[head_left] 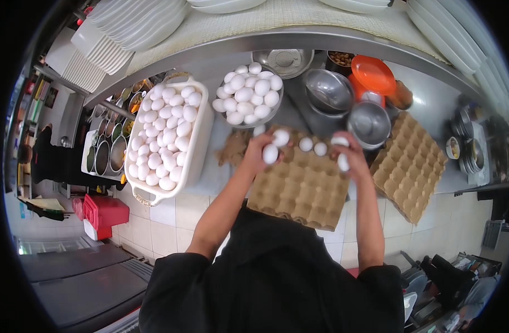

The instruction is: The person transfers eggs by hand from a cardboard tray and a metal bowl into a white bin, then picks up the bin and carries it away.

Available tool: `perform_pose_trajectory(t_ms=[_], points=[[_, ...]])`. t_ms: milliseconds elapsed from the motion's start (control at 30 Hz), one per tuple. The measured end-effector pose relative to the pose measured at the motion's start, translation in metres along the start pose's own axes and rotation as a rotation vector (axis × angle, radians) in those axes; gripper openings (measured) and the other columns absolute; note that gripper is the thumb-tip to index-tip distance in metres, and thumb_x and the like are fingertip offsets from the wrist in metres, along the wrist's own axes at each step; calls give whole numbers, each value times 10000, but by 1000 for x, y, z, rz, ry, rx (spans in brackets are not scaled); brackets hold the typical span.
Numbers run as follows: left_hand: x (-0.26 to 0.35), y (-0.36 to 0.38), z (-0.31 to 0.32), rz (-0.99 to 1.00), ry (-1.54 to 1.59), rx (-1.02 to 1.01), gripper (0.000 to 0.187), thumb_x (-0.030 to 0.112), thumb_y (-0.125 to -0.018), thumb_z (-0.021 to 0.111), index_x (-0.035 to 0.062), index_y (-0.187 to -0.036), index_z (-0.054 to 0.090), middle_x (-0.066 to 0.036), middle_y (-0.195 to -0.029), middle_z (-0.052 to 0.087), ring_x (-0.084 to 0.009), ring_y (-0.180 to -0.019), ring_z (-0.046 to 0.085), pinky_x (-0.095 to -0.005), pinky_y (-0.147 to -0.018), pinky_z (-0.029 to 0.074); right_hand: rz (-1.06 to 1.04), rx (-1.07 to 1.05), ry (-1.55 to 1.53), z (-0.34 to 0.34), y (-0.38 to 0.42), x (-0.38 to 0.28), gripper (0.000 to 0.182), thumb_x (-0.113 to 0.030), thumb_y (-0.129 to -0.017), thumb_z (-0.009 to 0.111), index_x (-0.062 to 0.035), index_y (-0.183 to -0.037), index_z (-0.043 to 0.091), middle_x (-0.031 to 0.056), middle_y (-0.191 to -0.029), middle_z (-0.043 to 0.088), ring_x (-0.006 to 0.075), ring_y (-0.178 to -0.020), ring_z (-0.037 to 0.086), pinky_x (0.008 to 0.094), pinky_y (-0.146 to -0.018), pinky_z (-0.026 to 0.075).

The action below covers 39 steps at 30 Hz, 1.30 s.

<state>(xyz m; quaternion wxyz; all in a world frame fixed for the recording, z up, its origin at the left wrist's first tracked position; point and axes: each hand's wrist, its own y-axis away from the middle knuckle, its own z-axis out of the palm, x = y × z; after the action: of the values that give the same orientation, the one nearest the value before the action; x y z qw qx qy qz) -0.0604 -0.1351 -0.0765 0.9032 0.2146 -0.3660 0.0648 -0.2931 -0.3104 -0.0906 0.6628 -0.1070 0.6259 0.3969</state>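
My left hand [256, 151] is closed around white eggs [270, 154] above the far left corner of a brown cardboard egg tray [299, 188]. My right hand [354, 154], at the tray's far right corner, has its fingers curled around two more eggs [343, 162]. Between the hands, two eggs [306, 144] sit in the far row of the tray, whose nearer cups hold nothing. Beyond my left hand stands a round bowl [230, 120] heaped with white eggs. To the left, a long white two-handled tub [194, 150] is filled with many more.
Another cardboard egg tray [411, 166] lies at the right. Metal bowls [369, 123] and an orange plastic item [373, 75] stand behind the trays. Stacked white plates [138, 25] fill the shelf above the counter. Torn cardboard [232, 149] lies beside my left hand.
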Motion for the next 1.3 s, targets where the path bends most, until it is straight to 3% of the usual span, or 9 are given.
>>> perform_pose_trajectory(t_ms=[100,167,267,400,567,767,867,1067,1300], points=[[10,-13,4,-47,-129,-19,251,154,-892,547,66,-1096,665,-149,-986,661,-190,-602,625,-299,-464,466,-753,224,1178,11,-10,19,383,-256,-709,803,-168,-1064,690,110,-1192,551,288,-827,678,386,-620,552],[13,-26,17,-40,-567,27,225,125,-884,568,88,-1069,691,-142,-1026,654,-198,-647,637,-301,-510,496,-404,248,1378,31,-2,7,427,-292,-626,834,-207,-1027,715,88,-1240,514,336,-914,669,454,-757,553],[-25,-66,-4,629,-1653,-84,311,240,-766,726,169,-1069,726,-179,-1100,645,-304,-819,688,-372,-763,560,-320,249,1473,45,-6,7,435,-291,-608,827,-220,-1023,720,71,-1256,511,330,-948,673,478,-791,546],[-29,-67,37,372,-2116,-100,358,304,-674,793,174,-1002,737,-219,-1141,587,-371,-845,689,-441,-749,571,-297,263,1380,36,-6,4,454,-286,-596,816,-190,-1031,729,85,-1254,553,329,-986,667,467,-817,541],[-28,-63,23,480,-1977,-56,407,371,-670,808,159,-1009,732,-241,-1160,568,-363,-853,690,-436,-734,568,-375,316,1087,33,3,-15,464,-314,-604,860,-91,-993,740,123,-1109,637,318,-1013,637,399,-878,500],[93,81,12,573,-1387,247,532,439,-646,858,119,-1055,743,-207,-1202,589,-351,-1021,650,-416,-875,535,-579,175,767,109,4,-60,421,-141,-674,885,-15,-1026,690,100,-1082,610,225,-966,601,327,-835,491],[155,130,-31,634,-1432,469,534,385,-645,883,119,-1086,740,-194,-1208,580,-342,-1038,632,-415,-880,518,-772,27,684,187,-27,-76,433,-152,-667,891,-12,-1027,696,119,-1084,622,240,-993,617,334,-852,496],[214,212,-119,638,-1473,815,540,360,-654,876,95,-1101,729,-240,-1260,545,-387,-1095,604,-432,-918,504,-791,-180,1019,366,-110,-100,506,-463,-643,804,-127,-1017,739,112,-1221,603,312,-1074,626,411,-904,507],[228,278,-175,653,-1311,953,481,197,-622,898,59,-1050,728,-120,-1100,586,-262,-1029,596,-371,-886,479,-447,-261,1630,453,-144,-117,507,-446,-617,782,-171,-1039,730,114,-1199,640,270,-1102,638,384,-920,519]])
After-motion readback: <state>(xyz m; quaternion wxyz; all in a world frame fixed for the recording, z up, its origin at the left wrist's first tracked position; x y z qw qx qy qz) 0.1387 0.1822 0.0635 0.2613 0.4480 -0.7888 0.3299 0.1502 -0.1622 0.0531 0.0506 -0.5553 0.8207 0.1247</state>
